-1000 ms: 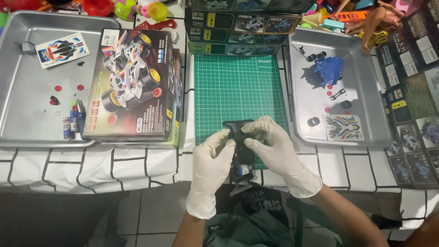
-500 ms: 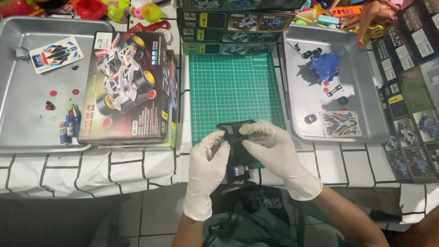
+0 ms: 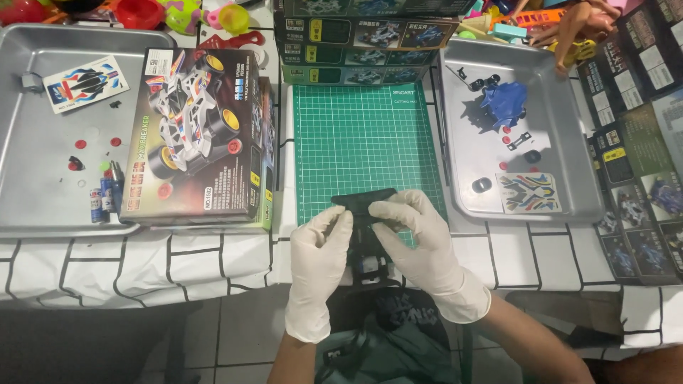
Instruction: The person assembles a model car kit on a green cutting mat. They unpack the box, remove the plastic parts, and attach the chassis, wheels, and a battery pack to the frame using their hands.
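I have both gloved hands closed on a black toy car chassis (image 3: pixel 364 213), held at the near edge of the green cutting mat (image 3: pixel 356 135). My left hand (image 3: pixel 318 259) grips its left side with the fingers curled over the top; my right hand (image 3: pixel 416 238) lies across its right side, the fingertips pressed on the upper face. The hands hide most of the chassis, so only its far end and a pale part lower down show.

Just left of the mat lies a model car kit box (image 3: pixel 193 135), overlapping the left metal tray (image 3: pixel 35 192), which holds a sticker sheet (image 3: pixel 85 83), small red parts and two batteries (image 3: pixel 99 203). The right metal tray (image 3: pixel 569 178) sits just beside the mat and holds a blue car body (image 3: pixel 505 103), black wheels (image 3: pixel 482 185) and another sticker sheet (image 3: pixel 528 192). More kit boxes (image 3: pixel 363 39) are stacked at the mat's far edge. Nothing lies on the mat between my hands and those boxes.
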